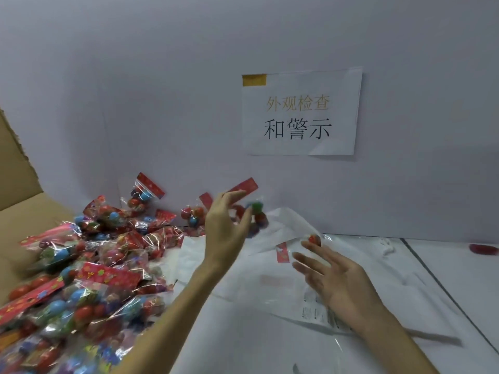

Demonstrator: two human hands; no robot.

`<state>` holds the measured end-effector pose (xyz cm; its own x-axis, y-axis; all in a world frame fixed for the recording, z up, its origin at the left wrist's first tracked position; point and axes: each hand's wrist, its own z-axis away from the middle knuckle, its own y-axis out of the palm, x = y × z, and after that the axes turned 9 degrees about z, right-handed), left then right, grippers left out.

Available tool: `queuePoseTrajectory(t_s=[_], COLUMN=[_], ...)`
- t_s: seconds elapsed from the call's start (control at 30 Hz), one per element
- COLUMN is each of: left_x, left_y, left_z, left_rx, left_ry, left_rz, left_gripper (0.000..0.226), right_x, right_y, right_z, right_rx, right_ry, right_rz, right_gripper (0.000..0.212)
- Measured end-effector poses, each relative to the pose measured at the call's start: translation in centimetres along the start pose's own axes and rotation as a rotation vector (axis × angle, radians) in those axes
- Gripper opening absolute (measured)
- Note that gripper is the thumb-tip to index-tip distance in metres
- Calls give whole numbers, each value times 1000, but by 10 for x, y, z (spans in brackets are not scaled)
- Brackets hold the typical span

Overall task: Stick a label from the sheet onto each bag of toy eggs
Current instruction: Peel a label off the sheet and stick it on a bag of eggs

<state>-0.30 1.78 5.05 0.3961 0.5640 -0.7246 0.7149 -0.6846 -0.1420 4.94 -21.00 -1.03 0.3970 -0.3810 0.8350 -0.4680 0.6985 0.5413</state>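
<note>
A pale grey partition wall (162,90) backs a white desk (445,287) at a packing station, where a paper notice (302,114) printed with Chinese characters is taped at eye level, apparently marking the post's job. On the left, a cardboard box (19,184) stands with its flap up while a heap of clear bags of toy eggs (89,265), each topped with a red header card, spills from it across the desk, likely kept within reach as the waiting stock. To the right of the heap lie loose white plastic sheets (286,228), and nearer, a label sheet (316,311) with printed text rests flat on the desk just under the right wrist, probably so labels can be peeled off one at a time.

The left hand (224,228) is raised at the far centre, fingers spread and loosely curved, with one bag of toy eggs (256,214) blurred just beyond its fingertips; whether the hand is touching or has let go of it cannot be told, though the blur suggests a toss toward the far side. The right hand (334,276) hovers above the label sheet, palm up, fingers straight and apart, holding nothing. A small red object (483,249) sits at the far right edge.
</note>
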Motion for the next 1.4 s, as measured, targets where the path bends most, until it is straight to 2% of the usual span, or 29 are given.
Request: queuePoseTrajectory(t_s=[0.07, 0.13, 0.23, 0.3, 0.33, 0.37, 0.43, 0.5, 0.7, 0.8, 0.87, 0.93, 1.07, 1.13, 1.2, 1.3, 1.4], left_x=[-12, -9, 5, 11, 13, 15, 18, 20, 17, 20, 24, 27, 22, 17, 14, 14, 17], left_y=[21, 36, 43, 43, 42, 40, 38, 40, 47, 52, 51, 45, 36, 37, 34, 32, 32], left_z=[35, 63, 82, 84, 84, 83, 80, 80, 81, 84, 83, 79, 70, 66, 64, 64, 62], left_rx=[39, 63, 80, 112, 123, 121, 106, 104, 84, 33, -25, -25, 11, 92, 164, 207, 180], left_ry=[25, -3, -134, -291, -379, -464, -575, -582, -511, -485, -474, -462, -480, -676, -887, -904, -922], left_rz=[100, 174, 364, 470, 498, 534, 607, 580, 543, 399, 324, 369, 432, 611, 803, 1003, 1031], left_gripper=[38, 43, 69, 93, 95, 89, 61, 34, 23, 9, 9, 8, 31, 53, 64, 48, 42], right_x=[-7, -10, -11, -11, -10, -9, -8, -8, -8, -8, -6, -4, -4, -4, -4, -7, -9], right_y=[1, 6, 6, 4, 4, 3, 5, 7, 6, 5, 5, 6, 7, 6, 5, 4, 4], right_z=[0, 0, -2, -4, -3, -3, -2, -2, -1, -2, 1, 5, 4, 3, 5, 5, 1], right_rx=[75, 94, -84, -214, -267, -301, -309, -290, -378, -375, -242, -148, -258, -263, -233, -168, -205], right_ry=[-44, -79, -157, -198, -232, -274, -345, -331, -326, -305, -269, -274, -475, -517, -496, -436, -404], right_rz=[65, 188, 314, 392, 474, 578, 732, 766, 753, 777, 824, 840, 978, 985, 926, 955, 884], right_gripper=[55, 53, 46, 41, 41, 41, 39, 36, 42, 41, 37, 34, 32, 36, 35, 39, 49])
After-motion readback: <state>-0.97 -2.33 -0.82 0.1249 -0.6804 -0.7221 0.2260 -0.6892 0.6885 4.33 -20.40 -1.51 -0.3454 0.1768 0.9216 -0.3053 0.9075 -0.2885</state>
